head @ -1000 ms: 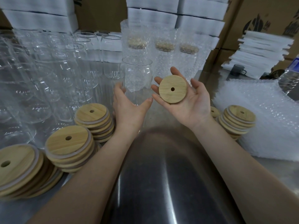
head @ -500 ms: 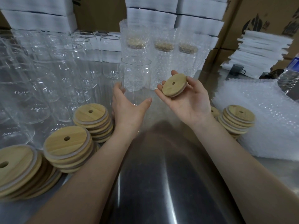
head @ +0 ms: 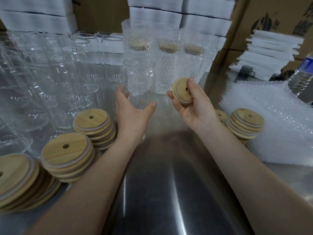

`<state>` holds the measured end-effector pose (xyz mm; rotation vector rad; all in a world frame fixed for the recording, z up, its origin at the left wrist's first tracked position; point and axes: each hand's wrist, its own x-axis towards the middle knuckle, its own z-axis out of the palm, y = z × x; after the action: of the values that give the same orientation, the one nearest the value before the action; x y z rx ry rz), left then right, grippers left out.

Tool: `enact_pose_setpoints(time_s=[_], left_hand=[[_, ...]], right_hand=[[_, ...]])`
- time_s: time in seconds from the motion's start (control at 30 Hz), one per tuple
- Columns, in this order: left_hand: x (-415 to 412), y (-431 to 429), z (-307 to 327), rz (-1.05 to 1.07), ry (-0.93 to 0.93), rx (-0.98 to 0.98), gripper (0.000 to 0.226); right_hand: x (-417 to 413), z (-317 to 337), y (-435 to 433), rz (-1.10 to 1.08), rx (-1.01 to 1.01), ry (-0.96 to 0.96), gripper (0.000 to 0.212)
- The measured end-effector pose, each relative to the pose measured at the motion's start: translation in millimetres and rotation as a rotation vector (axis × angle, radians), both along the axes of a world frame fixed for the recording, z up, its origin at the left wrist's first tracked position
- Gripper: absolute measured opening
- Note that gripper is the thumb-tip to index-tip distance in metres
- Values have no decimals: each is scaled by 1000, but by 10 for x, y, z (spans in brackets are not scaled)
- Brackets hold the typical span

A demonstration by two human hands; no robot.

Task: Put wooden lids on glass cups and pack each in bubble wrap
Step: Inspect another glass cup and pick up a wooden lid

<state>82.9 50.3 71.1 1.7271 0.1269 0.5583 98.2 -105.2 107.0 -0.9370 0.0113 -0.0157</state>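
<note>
A clear glass cup (head: 139, 77) stands upright on the steel table (head: 160, 175), and my left hand (head: 131, 112) wraps its lower part, thumb to the right. My right hand (head: 191, 106) holds a round wooden lid (head: 182, 91) with a small hole and a pale sealing ring, tilted on edge, to the right of the cup and apart from it. Behind stand three cups (head: 167, 61) with lids inside bubble wrap sleeves.
Stacks of wooden lids lie at the left (head: 66, 155) (head: 94, 126) and at the right (head: 245, 122). Several bare glass cups (head: 55, 77) crowd the left side. A pile of bubble wrap (head: 279, 116) lies at the right. White foam sheets and cardboard boxes stand behind.
My right hand has turned the lid from lying flat on the palm to tilted on edge, with the thumb now pressed on it. My left hand stays on the cup.
</note>
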Motion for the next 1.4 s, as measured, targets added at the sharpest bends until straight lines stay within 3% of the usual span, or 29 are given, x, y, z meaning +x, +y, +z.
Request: enact_pose_setpoints(time_s=[0.2, 0.5, 0.6, 0.73, 1.03, 1.17, 1.4], left_hand=[[-6, 2, -2, -5, -6, 3, 93], [-14, -4, 4, -7, -10, 7, 93], [-20, -5, 4, -6, -14, 7, 92], [-25, -3, 3, -4, -16, 10, 91], [-25, -5, 8, -14, -2, 12, 90], [-19, -8, 7, -11, -3, 15, 90], [-21, -4, 4, -11, -5, 13, 93]], right_hand=[[-21, 1, 11, -76, -102, -54, 28], [-58, 61, 72, 29, 8, -89, 69], [-58, 72, 94, 99, 74, -65, 62], [-63, 82, 111, 135, 120, -59, 35], [-101, 38, 56, 40, -93, -66, 16], [-121, 37, 68, -2, -170, -73, 20], [-96, 60, 80, 50, -105, -66, 52]])
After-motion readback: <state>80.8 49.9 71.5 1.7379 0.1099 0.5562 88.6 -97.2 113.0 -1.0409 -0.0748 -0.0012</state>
